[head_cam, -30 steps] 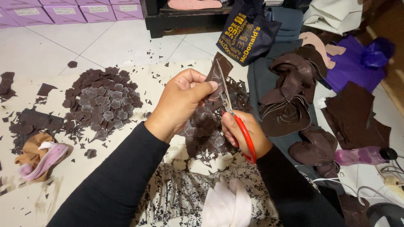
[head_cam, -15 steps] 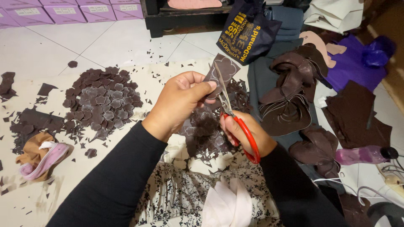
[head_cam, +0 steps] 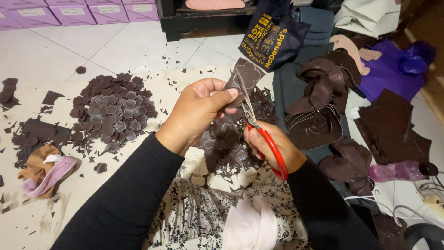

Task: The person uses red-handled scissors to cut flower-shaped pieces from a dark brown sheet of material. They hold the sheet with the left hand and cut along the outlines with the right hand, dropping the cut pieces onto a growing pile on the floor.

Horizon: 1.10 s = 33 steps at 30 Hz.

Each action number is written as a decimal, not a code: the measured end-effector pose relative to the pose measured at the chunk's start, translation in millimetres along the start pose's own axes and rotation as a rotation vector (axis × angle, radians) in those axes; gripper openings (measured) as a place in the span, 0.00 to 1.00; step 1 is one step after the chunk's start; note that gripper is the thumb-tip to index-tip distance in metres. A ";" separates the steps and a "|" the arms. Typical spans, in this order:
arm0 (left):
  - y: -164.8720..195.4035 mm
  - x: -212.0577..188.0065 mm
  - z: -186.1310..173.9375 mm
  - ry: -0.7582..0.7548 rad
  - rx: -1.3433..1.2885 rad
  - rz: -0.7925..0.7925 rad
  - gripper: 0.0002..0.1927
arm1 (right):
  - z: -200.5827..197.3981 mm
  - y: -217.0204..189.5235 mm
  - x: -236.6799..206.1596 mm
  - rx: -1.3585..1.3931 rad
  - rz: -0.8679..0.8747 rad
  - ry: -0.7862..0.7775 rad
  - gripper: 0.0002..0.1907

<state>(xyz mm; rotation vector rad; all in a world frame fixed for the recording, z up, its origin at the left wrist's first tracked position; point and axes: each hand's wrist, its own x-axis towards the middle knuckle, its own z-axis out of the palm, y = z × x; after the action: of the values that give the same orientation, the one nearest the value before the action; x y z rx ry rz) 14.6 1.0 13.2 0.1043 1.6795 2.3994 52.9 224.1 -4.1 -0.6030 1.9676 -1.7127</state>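
**Scissor Cut on Dark Brown Fabric Piece**

The left hand (head_cam: 199,113) is closed, pinching a dark brown fabric piece (head_cam: 247,76) marked with a flower outline between thumb and fingers; the piece stands just above and to the right of the fingertips. The right hand (head_cam: 273,146) is closed around the red handles of the scissors (head_cam: 259,129). The blades point up and away from the right hand and meet the fabric piece beside the left thumb. Below both hands lies a heap of brown offcuts (head_cam: 231,143). Well to the left of the left hand, a pile of cut flower shapes (head_cam: 113,111) rests on the floor sheet (head_cam: 92,185).
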 end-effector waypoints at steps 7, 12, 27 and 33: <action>3.6 -0.8 -2.4 -0.035 -0.021 -0.004 0.07 | -1.8 -2.5 -0.4 -0.014 -0.007 -0.021 0.19; 3.6 -0.5 -3.7 -0.009 0.000 -0.053 0.07 | 3.3 6.5 0.3 0.021 0.038 0.102 0.21; 3.0 -0.3 -0.8 0.033 -0.001 -0.014 0.05 | 14.3 5.0 4.1 -0.188 -0.010 0.239 0.21; 4.8 -0.1 -0.8 0.032 -0.027 -0.019 0.05 | 14.0 4.3 4.2 -0.208 0.009 0.238 0.20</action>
<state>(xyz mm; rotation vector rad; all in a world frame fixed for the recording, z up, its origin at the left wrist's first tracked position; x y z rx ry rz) 13.9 -1.4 17.4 0.0450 1.6532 2.4216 57.9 211.1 -10.3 -0.4760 2.3320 -1.6502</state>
